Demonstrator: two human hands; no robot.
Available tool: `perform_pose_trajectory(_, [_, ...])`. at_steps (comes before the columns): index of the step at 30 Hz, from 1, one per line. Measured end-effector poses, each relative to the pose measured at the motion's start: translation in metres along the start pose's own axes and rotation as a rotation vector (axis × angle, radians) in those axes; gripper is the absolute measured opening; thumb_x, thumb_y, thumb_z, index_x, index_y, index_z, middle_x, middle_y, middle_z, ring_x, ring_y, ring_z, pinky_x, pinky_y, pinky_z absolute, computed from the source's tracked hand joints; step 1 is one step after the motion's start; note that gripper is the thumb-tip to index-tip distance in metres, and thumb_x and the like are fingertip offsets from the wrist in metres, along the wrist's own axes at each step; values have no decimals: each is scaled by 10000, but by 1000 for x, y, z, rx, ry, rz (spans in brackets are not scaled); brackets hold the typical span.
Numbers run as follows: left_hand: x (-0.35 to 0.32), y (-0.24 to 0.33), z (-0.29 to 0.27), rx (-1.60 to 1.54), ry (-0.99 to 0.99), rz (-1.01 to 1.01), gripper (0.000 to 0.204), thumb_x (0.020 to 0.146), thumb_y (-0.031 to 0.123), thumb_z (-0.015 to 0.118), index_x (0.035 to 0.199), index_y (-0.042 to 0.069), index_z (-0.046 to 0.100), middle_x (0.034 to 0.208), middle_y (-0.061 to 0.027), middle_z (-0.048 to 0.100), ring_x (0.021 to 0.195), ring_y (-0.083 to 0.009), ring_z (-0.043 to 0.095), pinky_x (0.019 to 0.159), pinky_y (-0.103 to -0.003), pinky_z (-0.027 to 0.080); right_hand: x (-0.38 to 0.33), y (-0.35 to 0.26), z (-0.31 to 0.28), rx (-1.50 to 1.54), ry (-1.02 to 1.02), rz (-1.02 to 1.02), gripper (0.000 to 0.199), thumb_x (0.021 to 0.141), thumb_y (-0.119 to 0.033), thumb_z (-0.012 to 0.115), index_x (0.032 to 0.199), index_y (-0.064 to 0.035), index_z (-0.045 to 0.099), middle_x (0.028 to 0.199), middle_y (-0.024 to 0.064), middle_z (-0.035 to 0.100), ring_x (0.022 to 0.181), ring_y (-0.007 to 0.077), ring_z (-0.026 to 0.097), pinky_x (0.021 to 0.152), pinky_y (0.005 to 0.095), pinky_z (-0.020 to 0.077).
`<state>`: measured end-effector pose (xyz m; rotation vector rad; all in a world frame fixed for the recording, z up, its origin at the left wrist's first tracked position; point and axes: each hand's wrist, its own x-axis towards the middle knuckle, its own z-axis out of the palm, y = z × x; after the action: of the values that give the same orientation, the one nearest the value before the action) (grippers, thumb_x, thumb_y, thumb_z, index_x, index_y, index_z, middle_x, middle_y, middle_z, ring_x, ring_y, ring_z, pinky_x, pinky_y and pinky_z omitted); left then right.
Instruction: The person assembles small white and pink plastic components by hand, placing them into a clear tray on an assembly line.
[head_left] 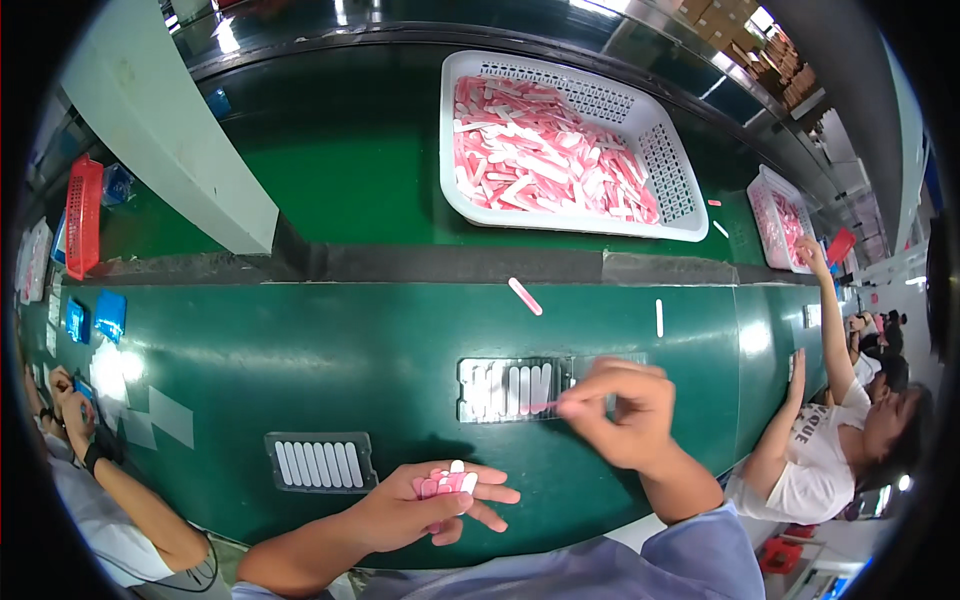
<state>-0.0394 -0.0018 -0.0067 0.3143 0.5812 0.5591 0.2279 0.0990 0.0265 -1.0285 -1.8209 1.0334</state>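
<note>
My left hand (405, 508), palm up with fingers apart, holds a bunch of short pink-and-white nail files (446, 484). Over the right part of a clear plastic tray (464, 408), my right hand (635, 410) is closed in a pinch on a thin pink nail file (541, 406). Several white-faced files (527, 390) lie side by side in that tray. Part of the clear plastic to its right is hidden behind my right hand. To the left of it, a second clear tray (368, 462) holds a row of several white files (320, 464).
A big white basket (590, 228) heaped with pink-and-white files stands beyond the dark ledge (440, 262). Loose files (525, 297) lie on the green table (380, 330). Co-workers sit on both sides; the right one reaches into another basket (772, 225). A pillar (190, 130) rises at left.
</note>
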Motion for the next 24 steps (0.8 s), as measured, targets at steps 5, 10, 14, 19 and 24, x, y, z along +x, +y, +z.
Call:
perform_pose_trajectory(5, [0, -5, -7, 42, -25, 20, 389, 1092, 117, 520, 1445, -39, 481, 1427, -206, 616, 1149, -260, 706, 595, -250, 438, -14, 22, -26, -816, -52, -534, 213, 705, -168, 898, 868, -106, 776, 639, -24, 504, 572, 183, 450, 575, 346, 315])
perform_pose_trajectory(10, [2, -6, -5, 67, 1, 25, 346, 1083, 110, 541, 1398, -31, 530, 1258, -170, 695, 1002, -200, 706, 571, -237, 410, -33, 32, -17, -819, -172, -395, 298, 737, -293, 878, 956, -119, 773, 727, -31, 515, 640, 178, 481, 626, 338, 335])
perform_pose_trajectory(14, [2, -13, -14, 88, -28, -41, 270, 1085, 142, 562, 1318, 9, 594, 917, -41, 645, 758, -102, 571, 570, -228, 390, -21, 26, -23, -767, -117, -374, 336, 755, -335, 866, 1000, -125, 775, 734, -18, 487, 665, 180, 485, 643, 346, 343])
perform_pose_trajectory(19, [0, -3, 13, 640, 79, 95, 221, 1073, 178, 607, 1227, 29, 661, 729, 31, 527, 598, -78, 439, 537, -242, 355, -15, 31, -29, -820, -339, -457, 381, 808, -395, 823, 1081, -135, 769, 883, -1, 529, 783, 185, 509, 733, 350, 367])
perform_pose_trajectory(24, [-5, 13, 38, 1366, 233, 207, 365, 1009, 265, 673, 1325, 90, 621, 766, -66, 671, 662, -198, 681, 622, -341, 548, -12, 34, -40, -666, -383, -461, 409, 808, -412, 813, 1104, -136, 762, 868, 6, 514, 787, 192, 509, 743, 357, 370])
